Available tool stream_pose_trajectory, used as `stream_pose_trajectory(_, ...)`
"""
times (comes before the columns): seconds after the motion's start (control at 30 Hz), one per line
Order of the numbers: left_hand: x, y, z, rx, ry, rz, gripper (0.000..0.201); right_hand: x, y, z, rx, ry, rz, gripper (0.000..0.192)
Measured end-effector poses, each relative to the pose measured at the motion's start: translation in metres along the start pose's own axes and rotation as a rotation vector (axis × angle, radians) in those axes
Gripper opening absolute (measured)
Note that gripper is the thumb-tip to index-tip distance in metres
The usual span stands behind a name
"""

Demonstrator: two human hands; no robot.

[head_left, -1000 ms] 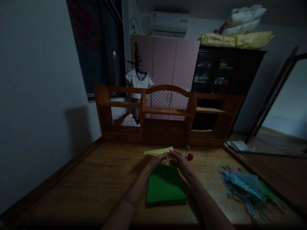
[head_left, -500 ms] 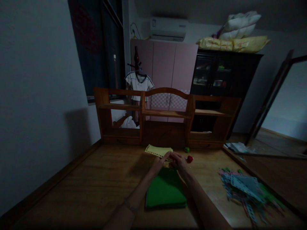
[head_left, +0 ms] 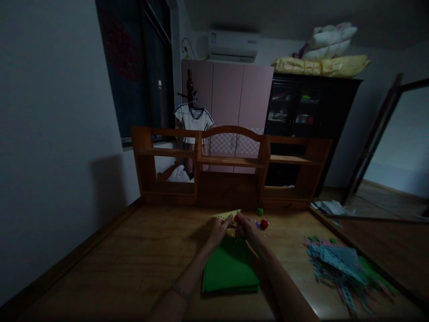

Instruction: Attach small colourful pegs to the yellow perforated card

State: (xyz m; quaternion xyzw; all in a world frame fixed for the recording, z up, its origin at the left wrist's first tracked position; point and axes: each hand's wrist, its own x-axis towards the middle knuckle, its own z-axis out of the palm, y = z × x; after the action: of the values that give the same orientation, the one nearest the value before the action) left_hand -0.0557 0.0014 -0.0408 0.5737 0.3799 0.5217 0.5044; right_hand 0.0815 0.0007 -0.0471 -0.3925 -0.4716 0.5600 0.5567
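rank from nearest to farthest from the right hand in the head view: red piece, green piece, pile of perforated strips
From the right hand:
1. red piece, just to its right
2. green piece, farther back by the shelf
3. pile of perforated strips, far right on the desk

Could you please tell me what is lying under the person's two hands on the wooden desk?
A flat green board lies beneath the left hand and right hand. Its far edge is covered by them.

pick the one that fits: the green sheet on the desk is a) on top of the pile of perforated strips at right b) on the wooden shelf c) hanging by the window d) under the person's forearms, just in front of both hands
d: the green sheet lies flat on the desk, between the forearms and just near of the left hand and right hand.
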Motion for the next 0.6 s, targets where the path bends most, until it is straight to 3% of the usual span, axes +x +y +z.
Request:
stream_pose_trajectory(0.17,0.0029,-0.0003,-0.0026,0.039,0.091,-0.023,0.045,0.0074,0.0038,-0.0024,-0.035,-0.079,-0.006,0.043)
stream_pose_trajectory(0.6,0.0019,-0.0015,-0.0058,0.118,0.157,0.006,0.045,0.0060,0.0030,-0.0019,-0.003,-0.074,-0.010,0.040)
